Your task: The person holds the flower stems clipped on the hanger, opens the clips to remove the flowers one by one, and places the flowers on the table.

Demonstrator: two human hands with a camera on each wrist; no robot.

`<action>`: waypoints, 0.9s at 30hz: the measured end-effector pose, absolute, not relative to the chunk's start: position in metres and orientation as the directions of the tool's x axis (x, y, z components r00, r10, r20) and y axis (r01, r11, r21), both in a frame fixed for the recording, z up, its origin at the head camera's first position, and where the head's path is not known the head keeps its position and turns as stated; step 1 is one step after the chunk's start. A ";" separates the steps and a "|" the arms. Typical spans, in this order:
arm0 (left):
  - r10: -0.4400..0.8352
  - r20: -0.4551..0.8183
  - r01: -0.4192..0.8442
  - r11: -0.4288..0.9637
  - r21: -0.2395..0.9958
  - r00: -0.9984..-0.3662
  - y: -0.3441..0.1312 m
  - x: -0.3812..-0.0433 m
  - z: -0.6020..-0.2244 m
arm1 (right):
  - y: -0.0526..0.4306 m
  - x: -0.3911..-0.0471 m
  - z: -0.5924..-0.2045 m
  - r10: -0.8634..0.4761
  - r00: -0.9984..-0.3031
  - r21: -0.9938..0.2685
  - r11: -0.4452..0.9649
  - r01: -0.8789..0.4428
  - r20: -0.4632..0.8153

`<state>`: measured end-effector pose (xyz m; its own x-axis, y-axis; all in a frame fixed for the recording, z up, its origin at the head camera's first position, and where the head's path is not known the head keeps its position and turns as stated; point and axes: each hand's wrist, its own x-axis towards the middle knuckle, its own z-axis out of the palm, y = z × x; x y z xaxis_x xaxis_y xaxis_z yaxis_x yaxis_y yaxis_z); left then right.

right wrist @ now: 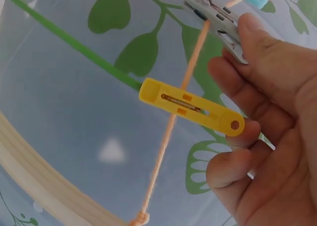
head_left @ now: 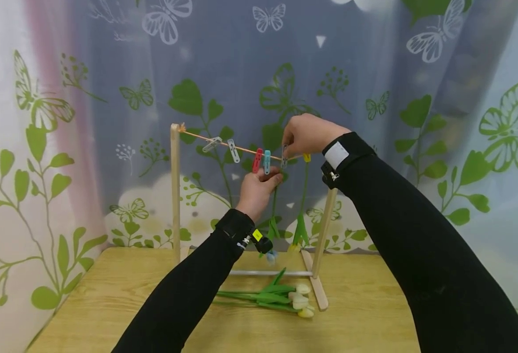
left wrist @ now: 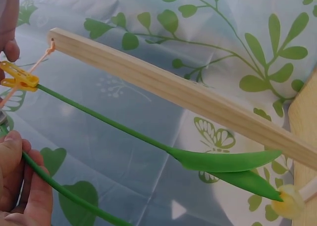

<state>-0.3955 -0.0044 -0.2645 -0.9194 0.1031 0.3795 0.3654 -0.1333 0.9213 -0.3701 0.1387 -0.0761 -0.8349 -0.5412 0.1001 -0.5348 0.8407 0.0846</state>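
My left hand (head_left: pixel 258 193) pinches the green stem (left wrist: pixel 74 196) of an artificial tulip near its end. That tulip's pale blue bloom (head_left: pixel 271 257) hangs head-down below the line. Just above, my right hand (head_left: pixel 313 135) grips a grey clothespin (right wrist: pixel 218 20) between thumb and fingers, at the orange string (right wrist: pixel 162 146). Whether its jaws hold the stem end cannot be made out. Beside it a yellow clothespin (right wrist: pixel 190 107) on the string clips another stem, whose yellow tulip bloom (left wrist: pixel 290 202) points down. A right fingertip lies close to the yellow clothespin's end.
Left along the string are a teal clothespin (head_left: pixel 267 162), a red clothespin (head_left: pixel 257 161) and two grey clothespins (head_left: pixel 234 150). Wooden posts (head_left: pixel 175 191) carry the string. Several white and yellowish tulips (head_left: pixel 300 300) lie on the wooden table (head_left: pixel 356 304). A patterned curtain (head_left: pixel 223 59) hangs behind.
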 end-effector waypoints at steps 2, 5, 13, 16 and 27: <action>0.097 0.380 0.369 -0.115 0.922 -0.920 -0.004 -0.394 -0.264 | 0.139 -0.369 -0.076 -0.540 -0.834 0.092 0.841 -0.532 0.113; 0.085 0.378 0.372 -0.081 0.925 -0.922 -0.003 -0.393 -0.263 | 0.138 -0.367 -0.076 -0.550 -0.826 0.092 0.835 -0.542 0.127; 0.088 0.374 0.365 -0.100 0.925 -0.923 -0.002 -0.390 -0.260 | 0.137 -0.365 -0.074 -0.563 -0.813 0.098 0.827 -0.554 0.147; 0.091 0.373 0.362 -0.121 0.924 -0.923 -0.003 -0.389 -0.259 | 0.136 -0.366 -0.073 -0.565 -0.811 0.098 0.825 -0.557 0.153; 0.093 0.375 0.360 -0.150 0.921 -0.922 0.000 -0.389 -0.262 | 0.138 -0.369 -0.077 -0.560 -0.808 0.103 0.828 -0.551 0.180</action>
<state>-0.3893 -0.0004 -0.2618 -0.9221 0.0934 0.3755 0.3597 -0.1503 0.9209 -0.3689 0.1379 -0.0771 -0.8084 -0.5603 0.1803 -0.5509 0.8281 0.1035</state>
